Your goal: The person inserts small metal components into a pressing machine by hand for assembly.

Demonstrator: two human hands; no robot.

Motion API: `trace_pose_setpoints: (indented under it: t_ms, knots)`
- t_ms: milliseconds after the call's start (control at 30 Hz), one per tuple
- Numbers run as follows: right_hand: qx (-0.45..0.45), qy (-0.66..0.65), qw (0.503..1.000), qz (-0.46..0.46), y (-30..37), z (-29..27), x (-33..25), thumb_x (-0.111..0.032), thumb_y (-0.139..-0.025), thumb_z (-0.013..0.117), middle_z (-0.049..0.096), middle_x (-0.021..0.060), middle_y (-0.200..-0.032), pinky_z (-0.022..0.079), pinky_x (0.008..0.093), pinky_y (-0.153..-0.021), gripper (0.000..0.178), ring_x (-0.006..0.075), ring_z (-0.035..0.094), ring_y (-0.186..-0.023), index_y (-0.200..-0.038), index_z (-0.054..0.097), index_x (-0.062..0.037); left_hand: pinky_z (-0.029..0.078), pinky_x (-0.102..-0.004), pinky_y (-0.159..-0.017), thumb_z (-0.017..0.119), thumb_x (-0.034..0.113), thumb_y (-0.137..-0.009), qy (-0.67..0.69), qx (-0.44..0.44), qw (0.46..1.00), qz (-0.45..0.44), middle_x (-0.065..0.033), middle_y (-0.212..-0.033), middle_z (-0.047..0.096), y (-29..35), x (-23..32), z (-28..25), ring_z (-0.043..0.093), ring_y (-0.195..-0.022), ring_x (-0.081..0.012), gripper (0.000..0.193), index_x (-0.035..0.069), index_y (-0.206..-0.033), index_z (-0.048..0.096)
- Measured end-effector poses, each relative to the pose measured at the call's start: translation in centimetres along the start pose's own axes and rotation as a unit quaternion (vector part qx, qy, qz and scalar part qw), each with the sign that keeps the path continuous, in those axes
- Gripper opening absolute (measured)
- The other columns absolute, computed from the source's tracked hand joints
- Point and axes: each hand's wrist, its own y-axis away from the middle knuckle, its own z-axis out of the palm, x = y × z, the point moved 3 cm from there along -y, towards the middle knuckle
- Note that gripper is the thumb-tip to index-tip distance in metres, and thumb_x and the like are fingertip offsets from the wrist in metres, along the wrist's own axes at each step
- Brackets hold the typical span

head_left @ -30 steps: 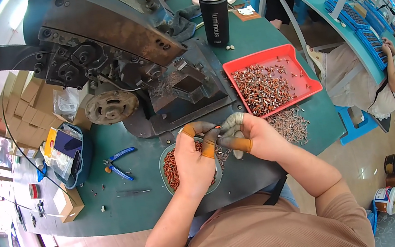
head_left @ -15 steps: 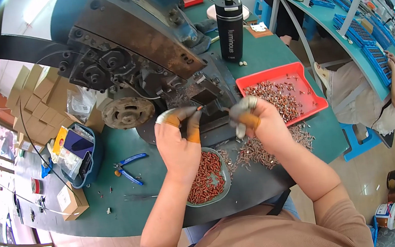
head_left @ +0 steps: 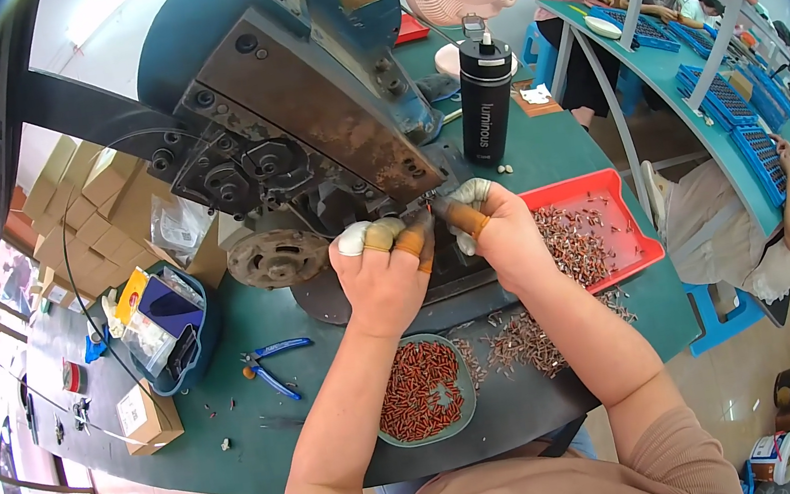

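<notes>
My left hand (head_left: 382, 274) and my right hand (head_left: 491, 228) meet under the head of a dark metal press (head_left: 315, 107), with finger cots on several fingers. The left fingers are closed in a pinch; a tiny reddish piece shows at the fingertips near the press tooling. My right fingers are bent and pressed together close beside them, and what they hold is hidden. Below the left wrist sits a green bowl (head_left: 471, 403) full of small copper-red cylindrical pieces. Beside my right forearm lies a heap of thin greyish metal pieces (head_left: 522, 342).
A red tray (head_left: 641, 258) of small metal parts stands at right, with a black bottle (head_left: 486, 103) behind it. Blue-handled pliers (head_left: 276, 370), a blue bin (head_left: 190, 357) and cardboard boxes (head_left: 97, 208) are on the left. People work at a green bench (head_left: 637, 61) farther right.
My hands have come together at the press tooling, the left moving right with its small reddish piece. The view has shifted, and the press head now stands over my fingertips.
</notes>
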Motion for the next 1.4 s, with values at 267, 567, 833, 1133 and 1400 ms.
trace_pose_setpoints:
  t_ms: [267,567,833,1133,1400]
  knots:
    - [0.0,0.002,1.0,0.023,-0.2,-0.2,-0.2,-0.007,-0.09,0.063,0.057,-0.002,-0.072,0.036,0.0211,-0.046,0.005,0.0048,0.047,-0.053,-0.088,0.059,-0.0075,0.041,-0.0402,-0.078,0.078,0.014,-0.066,-0.001,0.007,1.0,0.008,-0.0022,-0.095,0.058,0.2,0.0,0.9,0.054,-0.09,-0.0247,0.024,0.014,-0.082,0.061]
    - [-0.01,0.003,1.0,0.016,-0.3,-0.2,-0.1,-0.004,-0.091,0.061,0.058,-0.0012,-0.074,0.036,0.0212,-0.047,0.002,0.0052,0.048,-0.054,-0.09,0.06,-0.006,0.039,-0.0396,-0.077,0.081,0.015,-0.063,-0.011,0.013,1.0,0.007,-0.0001,-0.09,0.056,-0.1,0.0,0.7,0.054,-0.087,-0.0234,0.027,0.017,-0.085,0.065]
    - [-0.005,0.04,0.999,-0.018,-0.2,0.2,-0.2,-0.003,-0.089,0.064,0.058,-0.0026,-0.073,0.035,0.0201,-0.047,0.005,0.0031,0.047,-0.055,-0.089,0.06,-0.0054,0.04,-0.0409,-0.081,0.079,0.015,-0.067,-0.012,0.014,1.0,0.001,-0.0024,-0.093,0.058,-0.1,0.2,0.4,0.054,-0.089,-0.025,0.026,0.014,-0.087,0.063]
    - [-0.063,0.091,0.991,-0.082,2.1,0.3,-1.9,-0.005,-0.088,0.067,0.056,-0.0049,-0.072,0.035,0.0183,-0.05,0.008,0.0012,0.046,-0.058,-0.088,0.059,-0.006,0.037,-0.039,-0.08,0.08,0.017,-0.068,0.037,-0.015,0.998,-0.041,0.0007,-0.091,0.054,-1.0,0.8,-2.4,0.054,-0.087,-0.0215,0.025,0.018,-0.09,0.068]
    - [0.114,0.368,0.917,-0.102,8.4,-12.4,-1.7,-0.009,-0.085,0.072,0.056,-0.0056,-0.076,0.037,0.0185,-0.058,0.013,0.0018,0.046,-0.063,-0.09,0.061,-0.0058,0.034,-0.0422,-0.092,0.08,0.019,-0.07,0.107,-0.424,0.872,-0.221,-0.0089,-0.1,0.057,5.0,2.9,-9.3,0.051,-0.1,-0.0302,0.034,0.01,-0.101,0.067]
